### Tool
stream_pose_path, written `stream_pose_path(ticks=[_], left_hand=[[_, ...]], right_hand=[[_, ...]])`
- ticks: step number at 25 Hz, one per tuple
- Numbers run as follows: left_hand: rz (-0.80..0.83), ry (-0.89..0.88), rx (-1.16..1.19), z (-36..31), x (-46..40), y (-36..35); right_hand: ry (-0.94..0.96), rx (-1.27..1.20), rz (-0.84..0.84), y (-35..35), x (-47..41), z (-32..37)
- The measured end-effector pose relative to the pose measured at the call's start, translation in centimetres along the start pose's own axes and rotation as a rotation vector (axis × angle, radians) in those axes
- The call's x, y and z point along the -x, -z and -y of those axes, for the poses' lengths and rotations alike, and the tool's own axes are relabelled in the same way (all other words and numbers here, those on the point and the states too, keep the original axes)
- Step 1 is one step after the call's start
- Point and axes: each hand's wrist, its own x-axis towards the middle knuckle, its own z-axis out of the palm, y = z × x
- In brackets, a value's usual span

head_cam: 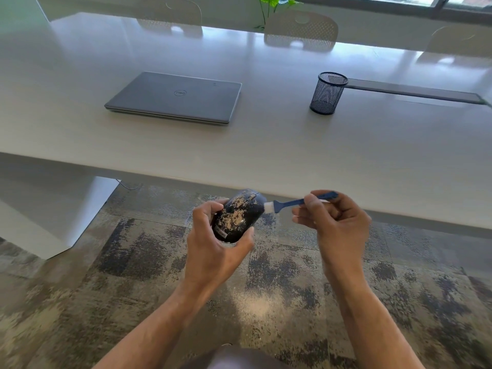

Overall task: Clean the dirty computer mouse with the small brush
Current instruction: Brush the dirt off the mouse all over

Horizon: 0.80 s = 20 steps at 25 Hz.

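Observation:
A black computer mouse (pixel 238 215), speckled with pale dust, is gripped from below and the sides in my left hand (pixel 213 249), held over the carpet in front of the table edge. My right hand (pixel 335 222) pinches the blue handle of a small brush (pixel 295 203). The brush's white bristles touch the mouse's front right side, near the scroll wheel. Part of the handle is hidden by my fingers.
A white table (pixel 266 145) carries a closed grey laptop (pixel 175 97) and a dark mesh pen cup (pixel 328 93). A grey cable tray lid (pixel 415 90) lies at the right. Chairs (pixel 300 30) stand beyond the table. Patterned carpet (pixel 133 275) lies below my hands.

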Motion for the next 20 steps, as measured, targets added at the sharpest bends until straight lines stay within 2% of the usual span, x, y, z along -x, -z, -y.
stream_pose_path(ticks=[5,10,15,20], left_hand=[[0.010,-0.029,-0.005,0.1,0.1,-0.3],[-0.006,-0.019,-0.010,0.0,0.0,0.1],[0.013,-0.001,0.009,-0.2,0.0,-0.1],[0.001,0.054,0.004,0.0,0.0,0.1]], right_hand=[[0.002,-0.022,0.108,-1.1,-0.1,0.4],[-0.010,0.085,-0.020,-0.2,-0.9,0.3],[-0.030,-0.030,0.072,-1.1,-0.7,0.3],[-0.031,0.104,-0.040,-0.1,-1.3,0.0]])
